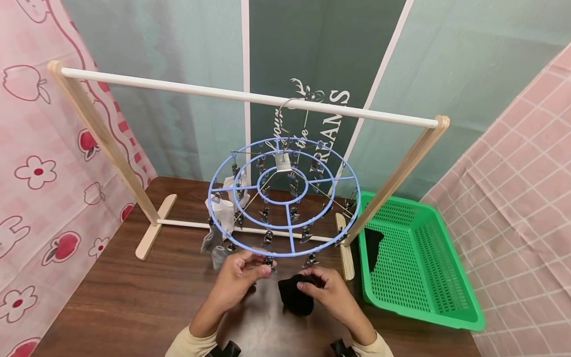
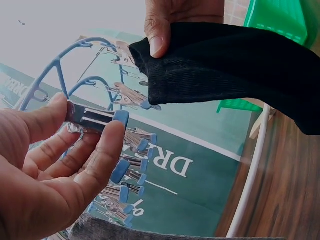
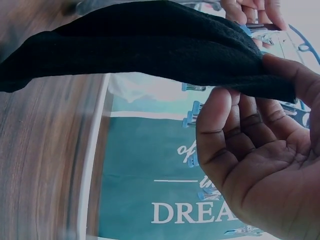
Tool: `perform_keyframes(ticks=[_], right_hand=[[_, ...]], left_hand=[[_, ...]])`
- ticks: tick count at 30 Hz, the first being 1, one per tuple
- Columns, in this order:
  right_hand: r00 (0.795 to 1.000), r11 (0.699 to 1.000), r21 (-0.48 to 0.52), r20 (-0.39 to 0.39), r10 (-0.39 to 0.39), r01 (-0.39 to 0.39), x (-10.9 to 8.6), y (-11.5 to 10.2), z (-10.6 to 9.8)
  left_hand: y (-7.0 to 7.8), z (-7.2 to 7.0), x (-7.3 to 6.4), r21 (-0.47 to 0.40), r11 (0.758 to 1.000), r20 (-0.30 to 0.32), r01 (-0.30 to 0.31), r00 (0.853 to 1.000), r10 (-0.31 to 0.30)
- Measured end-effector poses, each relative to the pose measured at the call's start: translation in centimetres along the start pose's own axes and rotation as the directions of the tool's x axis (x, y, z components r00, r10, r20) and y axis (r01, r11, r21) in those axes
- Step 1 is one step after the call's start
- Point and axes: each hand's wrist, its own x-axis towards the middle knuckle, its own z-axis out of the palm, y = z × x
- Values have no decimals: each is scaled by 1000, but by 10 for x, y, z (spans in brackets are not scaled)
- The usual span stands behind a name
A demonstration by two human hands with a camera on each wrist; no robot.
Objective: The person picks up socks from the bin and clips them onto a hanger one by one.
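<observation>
A round blue clip hanger point(image 1: 292, 254), with metal clips dangling from its rings, hangs by a hook from a white rod. At its near edge my left hand point(image 1: 236, 277) pinches one metal clip point(image 2: 92, 116) with blue tips between thumb and fingers. My right hand point(image 1: 332, 295) pinches a black sock point(image 2: 215, 62) by the cuff, just right of that clip, and the rest of the sock droops down. The cuff and the clip are apart in the left wrist view. White socks point(image 1: 224, 214) and grey socks point(image 1: 212, 240) hang at the hanger's left side.
The wooden stand carries the white rod point(image 1: 187, 88) above a brown table point(image 1: 111, 297). Right of it, a green basket point(image 1: 466, 297) holds a black piece of cloth point(image 1: 372, 245). One stand foot point(image 1: 344, 253) sits between hanger and basket. Printed curtains point(image 1: 147, 49) surround the table.
</observation>
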Motion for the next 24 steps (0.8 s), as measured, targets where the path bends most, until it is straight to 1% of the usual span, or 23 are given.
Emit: perform_keyframes(ticks=[3, 7, 11, 15, 19, 21, 24], right_hand=[[1000, 1000, 0, -2, 3, -3, 0, -1, 0], [1000, 1000, 5, -7, -1, 1, 0, -1, 1], [1000, 1000, 14, -18, -22, 22, 0, -2, 2], [999, 998, 33, -29, -43, 44, -1, -4, 3], [998, 997, 56, -34, -43, 45, 0, -5, 5], [999, 997, 61, -35, -41, 43, 0, -5, 5], [999, 997, 61, -35, -40, 42, 0, -5, 6]], left_hand=[[0, 0, 0, -27, 1000, -14, -14, 1000, 14], [1, 0, -1, -41, 999, -29, -12, 1000, 11], [2, 1, -2, -8, 1000, -32, -12, 999, 12], [2, 3, -2, 41, 999, -55, -19, 998, 21], [1, 5, -2, 81, 996, -78, -32, 996, 38], [1, 6, -3, 91, 995, -85, -43, 995, 51], [0, 8, -3, 97, 994, -99, -45, 994, 54]])
